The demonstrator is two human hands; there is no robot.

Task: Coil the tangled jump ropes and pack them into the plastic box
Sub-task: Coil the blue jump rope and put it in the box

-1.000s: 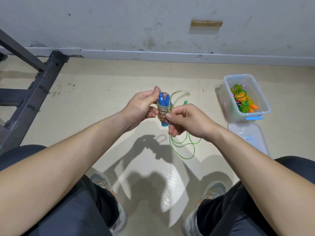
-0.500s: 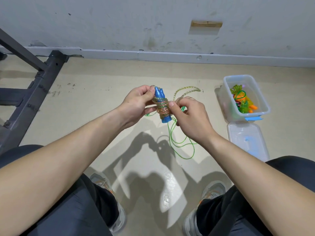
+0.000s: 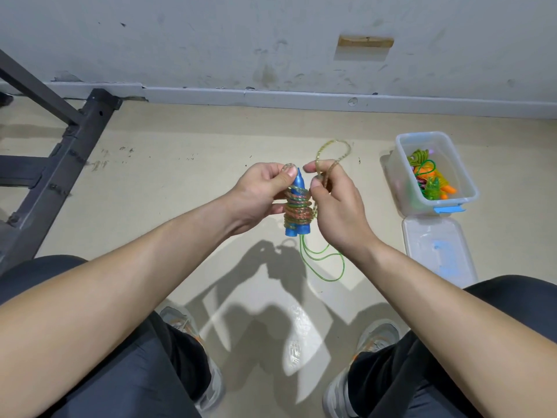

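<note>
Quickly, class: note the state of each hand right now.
Left hand: holds the blue handles, with rope wound round them.
Right hand: pinches the rope's loose loop.

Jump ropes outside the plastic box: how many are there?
2. A glittery rope is wound round blue handles held by the left hand; a green rope lies on the floor beneath, partly hidden.

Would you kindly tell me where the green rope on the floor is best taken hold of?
Probably pinch the green rope from above where its strands run together, just below the blue handles. One pinch there catches several strands; farther out the loops spread flat on the floor. Its ends are out of sight.
</note>
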